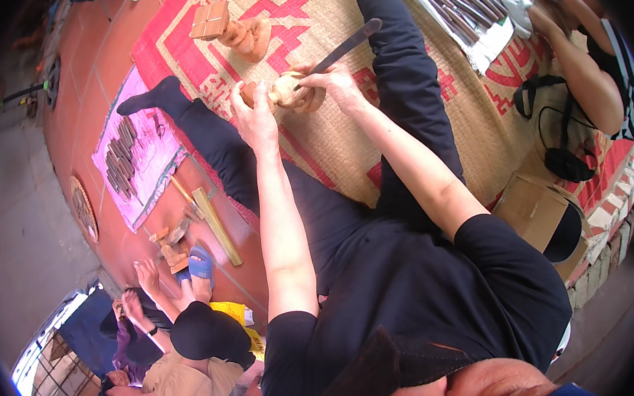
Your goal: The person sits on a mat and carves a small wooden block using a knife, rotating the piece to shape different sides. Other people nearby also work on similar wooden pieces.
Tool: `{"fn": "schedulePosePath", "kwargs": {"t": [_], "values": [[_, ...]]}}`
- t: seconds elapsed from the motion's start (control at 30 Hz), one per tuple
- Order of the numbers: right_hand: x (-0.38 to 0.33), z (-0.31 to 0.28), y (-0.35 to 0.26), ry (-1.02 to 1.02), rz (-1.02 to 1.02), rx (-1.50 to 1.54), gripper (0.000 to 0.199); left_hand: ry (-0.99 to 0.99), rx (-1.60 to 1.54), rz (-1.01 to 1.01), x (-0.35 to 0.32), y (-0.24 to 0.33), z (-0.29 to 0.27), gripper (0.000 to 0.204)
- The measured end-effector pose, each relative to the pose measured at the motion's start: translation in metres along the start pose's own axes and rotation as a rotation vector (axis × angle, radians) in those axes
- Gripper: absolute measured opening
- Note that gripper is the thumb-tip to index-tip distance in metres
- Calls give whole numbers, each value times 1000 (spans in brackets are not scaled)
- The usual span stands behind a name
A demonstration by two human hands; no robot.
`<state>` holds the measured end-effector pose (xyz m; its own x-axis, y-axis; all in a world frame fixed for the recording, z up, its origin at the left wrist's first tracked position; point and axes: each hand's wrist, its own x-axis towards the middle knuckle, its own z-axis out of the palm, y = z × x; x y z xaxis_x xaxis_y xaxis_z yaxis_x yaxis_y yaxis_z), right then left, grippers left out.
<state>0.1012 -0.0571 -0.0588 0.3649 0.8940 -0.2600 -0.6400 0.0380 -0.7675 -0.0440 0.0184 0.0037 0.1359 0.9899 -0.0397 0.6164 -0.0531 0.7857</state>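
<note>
Between my outstretched legs, a pale wooden carving [288,90] with rounded shapes is held above the woven mat. My left hand [256,121] is wrapped round its left end, thumb along the top. The fingers of my right hand [337,88] close on a long, dark, flat tool [350,45] with a rounded end, pointing up and to the right. The tool's other end is hidden at my fingers, against or close to the carving. Just beyond stands another wooden carving [245,38] with a square block base.
Several carving tools [122,160] lie on a pink cloth [137,206] at left; more lie on a white cloth [481,57] at upper right, beside another person's arms [570,51]. At lower left, people work near wood pieces [176,250]. A cardboard box [530,207] stands at right.
</note>
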Motion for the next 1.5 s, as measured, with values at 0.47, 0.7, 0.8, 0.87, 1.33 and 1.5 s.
{"fn": "schedulePosePath", "kwargs": {"t": [0.47,0.7,0.8,0.87,1.33,1.5], "values": [[0,9,9,-53,-104,-188,23,-5,39,-17,-1,6,-2,61],[-3,0,0,37,49,34,31,2,13,2,0,-1,-1,62],[1,2,8,-50,-87,-120,34,-5,36,7,-1,-1,1,64],[1,14,14,-27,-142,-141,33,0,54,5,-1,5,0,65],[-11,16,1,-7,-42,-112,28,-6,42,-14,-3,6,1,63],[-13,17,-4,56,-54,-4,32,-4,100,-68,-11,29,1,62]]}}
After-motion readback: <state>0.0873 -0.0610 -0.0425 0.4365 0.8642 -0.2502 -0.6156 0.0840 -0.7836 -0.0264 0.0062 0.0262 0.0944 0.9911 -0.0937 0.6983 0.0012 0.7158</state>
